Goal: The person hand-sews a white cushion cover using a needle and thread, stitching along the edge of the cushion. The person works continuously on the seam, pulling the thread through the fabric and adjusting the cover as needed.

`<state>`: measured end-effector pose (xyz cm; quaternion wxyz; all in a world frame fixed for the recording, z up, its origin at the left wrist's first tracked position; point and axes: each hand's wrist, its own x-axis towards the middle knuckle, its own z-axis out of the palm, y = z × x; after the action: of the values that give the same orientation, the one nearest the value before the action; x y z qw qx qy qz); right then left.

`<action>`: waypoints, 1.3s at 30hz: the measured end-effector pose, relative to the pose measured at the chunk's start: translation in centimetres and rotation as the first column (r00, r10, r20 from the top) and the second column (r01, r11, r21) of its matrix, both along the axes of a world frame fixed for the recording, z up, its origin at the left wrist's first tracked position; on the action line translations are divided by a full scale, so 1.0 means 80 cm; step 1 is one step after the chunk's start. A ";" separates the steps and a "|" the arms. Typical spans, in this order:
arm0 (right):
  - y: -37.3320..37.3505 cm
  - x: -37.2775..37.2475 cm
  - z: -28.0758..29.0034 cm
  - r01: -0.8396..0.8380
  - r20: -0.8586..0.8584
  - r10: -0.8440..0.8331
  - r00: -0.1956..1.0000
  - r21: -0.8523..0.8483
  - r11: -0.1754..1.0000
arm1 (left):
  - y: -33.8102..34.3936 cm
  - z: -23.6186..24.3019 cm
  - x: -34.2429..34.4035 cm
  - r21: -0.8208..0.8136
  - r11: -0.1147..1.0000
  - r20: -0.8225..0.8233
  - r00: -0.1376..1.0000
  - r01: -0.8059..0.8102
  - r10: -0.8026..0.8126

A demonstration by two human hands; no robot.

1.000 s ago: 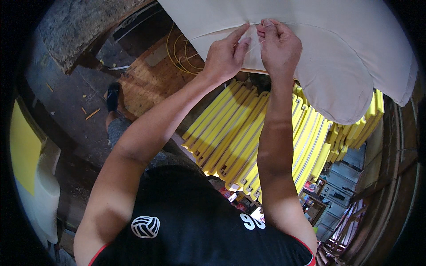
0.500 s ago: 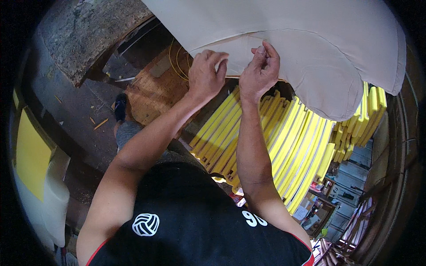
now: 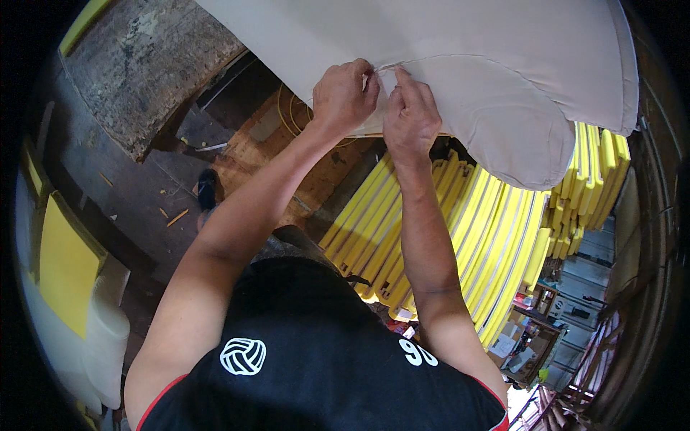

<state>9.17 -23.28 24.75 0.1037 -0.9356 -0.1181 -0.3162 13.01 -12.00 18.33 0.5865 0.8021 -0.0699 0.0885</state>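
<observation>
At the top of the view lies a large pale fabric-covered padded panel [image 3: 503, 32] with a curved seam and a rounded lobe at its lower right. My left hand [image 3: 347, 93] is on its lower part, fingertips pinched at the seam on something too small to make out. Just to its right, my right hand [image 3: 411, 118] has its index finger extended to the seam, thumb apart from it and the other fingers bent.
Tightly stacked yellow foam pieces [image 3: 489, 251] sit below the panel. A worn board [image 3: 151, 79] is at upper left, yellow and white foam pieces [image 3: 68, 258] at left. A yellow cord [image 3: 287, 115] lies near brown boarding; a cluttered shelf [image 3: 525, 345] is at lower right.
Since half a second ago both my hands have risen back to the seam, and my left fingertips have closed there. The panel and surroundings have shifted slightly in the view.
</observation>
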 end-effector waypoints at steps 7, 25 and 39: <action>0.005 -0.001 0.007 0.073 -0.071 -0.078 0.994 -0.073 0.995 | 0.005 0.010 0.004 0.197 0.979 0.058 0.996 0.055 -0.068; 0.012 -0.079 0.017 0.378 -0.450 -0.078 0.890 0.631 0.677 | 0.043 -0.052 0.009 -0.226 0.934 0.021 0.960 0.278 -0.281; 0.008 -0.090 0.014 0.385 -0.542 0.056 0.838 0.662 0.643 | 0.092 -0.134 0.021 0.746 0.569 -0.044 0.879 0.345 -0.475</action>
<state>1.94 -22.64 25.85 0.4766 -0.8633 0.1444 -0.0816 14.71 -4.63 7.61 0.2101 0.9197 -0.3310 -0.0215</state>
